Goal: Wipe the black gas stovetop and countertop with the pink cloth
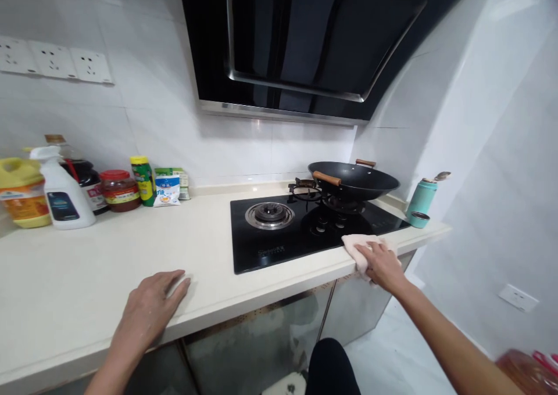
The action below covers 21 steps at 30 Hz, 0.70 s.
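Note:
My right hand (380,262) presses a pale pink cloth (355,247) onto the front edge of the white countertop (200,244), with its fingers bent over the fabric. Part of the cloth hangs over the edge. Just behind it lies the black glass gas stove (253,255). My left hand (150,305) rests on the counter left of the stove, thumb apart from the fingers, holding nothing. The stove's left burner (269,214) is bare, and a black pan support (305,190) sits behind it. A black wok (357,180) with wooden handles stands over the right burner.
A teal flask (422,200) with its lid up stands at the counter's right end, a small teal cup (419,219) beside it. A white spray bottle (65,194), sauce jar (120,190) and several other containers line the left back. A range hood (296,40) overhangs the stove.

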Each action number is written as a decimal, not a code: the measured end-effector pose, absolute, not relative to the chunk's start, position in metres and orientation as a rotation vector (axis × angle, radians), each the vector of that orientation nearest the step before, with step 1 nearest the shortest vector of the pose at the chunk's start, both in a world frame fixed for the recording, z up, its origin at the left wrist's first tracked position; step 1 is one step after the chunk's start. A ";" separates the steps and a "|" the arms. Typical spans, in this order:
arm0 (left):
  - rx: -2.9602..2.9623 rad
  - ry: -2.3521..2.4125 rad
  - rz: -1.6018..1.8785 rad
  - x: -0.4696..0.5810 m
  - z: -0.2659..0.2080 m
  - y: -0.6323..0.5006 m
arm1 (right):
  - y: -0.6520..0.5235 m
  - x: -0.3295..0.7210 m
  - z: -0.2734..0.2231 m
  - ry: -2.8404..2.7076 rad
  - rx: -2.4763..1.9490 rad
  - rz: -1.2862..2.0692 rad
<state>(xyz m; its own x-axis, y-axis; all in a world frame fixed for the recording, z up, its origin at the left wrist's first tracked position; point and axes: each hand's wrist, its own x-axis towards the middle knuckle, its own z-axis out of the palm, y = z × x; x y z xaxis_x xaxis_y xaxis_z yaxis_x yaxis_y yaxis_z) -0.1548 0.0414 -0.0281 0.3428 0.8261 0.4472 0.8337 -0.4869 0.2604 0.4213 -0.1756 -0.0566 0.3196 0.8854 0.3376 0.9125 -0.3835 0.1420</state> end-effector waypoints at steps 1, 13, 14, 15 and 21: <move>-2.567 -1.581 -0.841 -0.155 -0.028 0.042 | -0.175 0.411 -0.060 -1.683 -2.459 -0.582; -2.539 -1.610 -0.881 -0.157 -0.032 0.046 | -0.169 0.449 -0.011 -1.163 -2.069 -0.180; -2.530 -1.605 -0.895 -0.157 -0.032 0.046 | -0.164 0.460 -0.005 -1.097 -2.125 -0.226; -2.524 -1.600 -0.908 -0.157 -0.032 0.045 | -0.158 0.470 -0.001 -1.041 -2.201 -0.265; -2.529 -1.591 -0.922 -0.158 -0.034 0.045 | -0.140 0.496 -0.023 -0.811 -2.648 -0.266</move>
<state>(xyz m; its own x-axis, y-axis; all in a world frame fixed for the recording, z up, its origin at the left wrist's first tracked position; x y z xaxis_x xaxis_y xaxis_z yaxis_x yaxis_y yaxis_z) -0.1581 0.0448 -0.0345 0.3081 0.8187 0.4846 0.8275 -0.4819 0.2882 0.4959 -0.1405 -0.0235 0.8179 0.5033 0.2789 0.5706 -0.7716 -0.2811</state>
